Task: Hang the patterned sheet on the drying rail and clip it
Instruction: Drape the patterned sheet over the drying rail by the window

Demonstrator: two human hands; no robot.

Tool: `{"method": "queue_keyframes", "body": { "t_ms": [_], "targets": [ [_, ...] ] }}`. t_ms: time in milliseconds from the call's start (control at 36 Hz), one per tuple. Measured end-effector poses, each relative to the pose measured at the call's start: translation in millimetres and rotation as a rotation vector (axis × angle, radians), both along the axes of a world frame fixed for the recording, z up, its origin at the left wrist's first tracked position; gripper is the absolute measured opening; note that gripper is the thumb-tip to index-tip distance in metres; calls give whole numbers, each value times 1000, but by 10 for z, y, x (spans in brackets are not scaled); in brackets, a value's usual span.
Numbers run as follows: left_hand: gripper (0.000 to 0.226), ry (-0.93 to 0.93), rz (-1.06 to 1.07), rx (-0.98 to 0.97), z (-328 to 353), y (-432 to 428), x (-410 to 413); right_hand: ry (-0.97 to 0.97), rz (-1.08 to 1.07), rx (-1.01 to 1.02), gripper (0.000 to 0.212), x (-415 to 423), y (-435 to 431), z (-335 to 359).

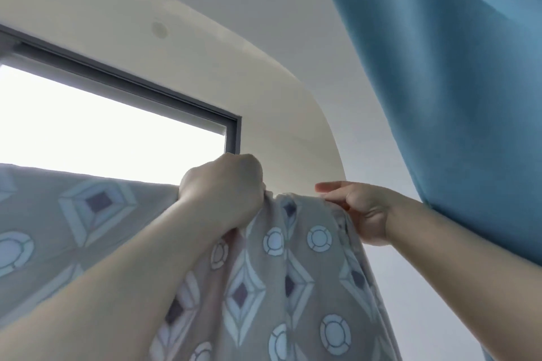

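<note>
Patterned sheet (pixel 264 287) raised high before a bright window (pixel 111 126), its top edge stretched leftward and bunched at centre. Left hand (pixel 225 193) fisted, fingers closed tight on the gathered fabric; right hand (pixel 360 211) just to the right, fingers loosely curled, pinching the sheet's top fold. Blue curtain (pixel 454 82) hanging at far right.
</note>
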State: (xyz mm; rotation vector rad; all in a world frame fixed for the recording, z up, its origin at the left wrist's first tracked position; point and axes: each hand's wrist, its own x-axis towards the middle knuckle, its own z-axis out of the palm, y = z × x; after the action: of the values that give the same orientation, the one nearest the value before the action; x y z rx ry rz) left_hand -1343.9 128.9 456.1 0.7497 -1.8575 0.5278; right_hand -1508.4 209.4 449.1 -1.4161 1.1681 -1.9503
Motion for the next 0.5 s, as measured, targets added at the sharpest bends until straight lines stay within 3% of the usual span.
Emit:
{"method": "queue_keyframes", "body": {
  "t_ms": [167, 222, 306, 361, 500],
  "targets": [
    [19, 283, -28, -86, 308, -67, -14, -210, -22, -402, 22, 13, -173, 301],
    [17, 96, 42, -14, 284, -45, -61, -38, -160, -306, 23, -26, -221, 278],
    [28, -251, 73, 169, 196, 19, -157, 251, -275, 99, 20, -117, -268, 71],
    [34, -338, 4, 213, 160, 46, -185, 179, -314, 104, 23, -240, -252, 0],
    [30, -293, -129, 144, 69, 7, -200, -217, -391, -146, 22, -531, -119, -62]
  ]
}}
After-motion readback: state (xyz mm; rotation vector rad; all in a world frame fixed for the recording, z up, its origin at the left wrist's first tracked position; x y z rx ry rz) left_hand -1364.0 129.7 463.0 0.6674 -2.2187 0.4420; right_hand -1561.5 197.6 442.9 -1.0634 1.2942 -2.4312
